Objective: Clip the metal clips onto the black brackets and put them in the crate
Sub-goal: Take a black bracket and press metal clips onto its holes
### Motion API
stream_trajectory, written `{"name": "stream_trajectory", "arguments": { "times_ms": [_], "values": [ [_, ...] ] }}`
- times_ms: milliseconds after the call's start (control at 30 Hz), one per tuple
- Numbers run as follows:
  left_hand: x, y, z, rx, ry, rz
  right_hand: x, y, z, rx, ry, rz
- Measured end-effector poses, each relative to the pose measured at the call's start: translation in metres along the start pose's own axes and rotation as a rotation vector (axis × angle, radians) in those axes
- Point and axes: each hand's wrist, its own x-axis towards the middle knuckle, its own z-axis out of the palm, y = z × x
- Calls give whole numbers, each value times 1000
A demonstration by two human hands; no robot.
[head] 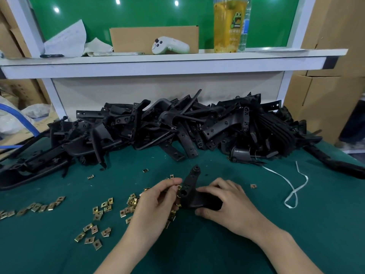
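My right hand (pixel 227 204) grips the thick end of a black bracket (pixel 190 186) just above the green table, with the bracket's narrow arm pointing up and away. My left hand (pixel 156 202) pinches a brass-coloured metal clip (pixel 179 188) against the bracket's left edge, beside a round hole. Several loose metal clips (pixel 102 209) lie scattered on the table left of and under my left hand. A big pile of black brackets (pixel 177 125) fills the back of the table. No crate is in view.
A white plastic strap (pixel 292 186) lies on the green table (pixel 256 244) to the right. Above the pile runs a white shelf (pixel 158 58) with a drink bottle (pixel 229 24), a white controller (pixel 169 46) and a cardboard box. Cardboard cartons stand at right.
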Motion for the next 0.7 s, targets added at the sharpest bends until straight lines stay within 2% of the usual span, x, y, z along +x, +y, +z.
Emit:
{"name": "stream_trajectory", "arguments": {
  "times_ms": [233,400,700],
  "values": [
    [3,-6,2,-86,2,-75,-1,1,2,-10,-8,-14],
    [5,-9,1,-118,36,-77,-1,2,1,6,-9,-20],
    [3,-10,0,-127,5,-90,0,5,2,17,-30,-18]
  ]
}}
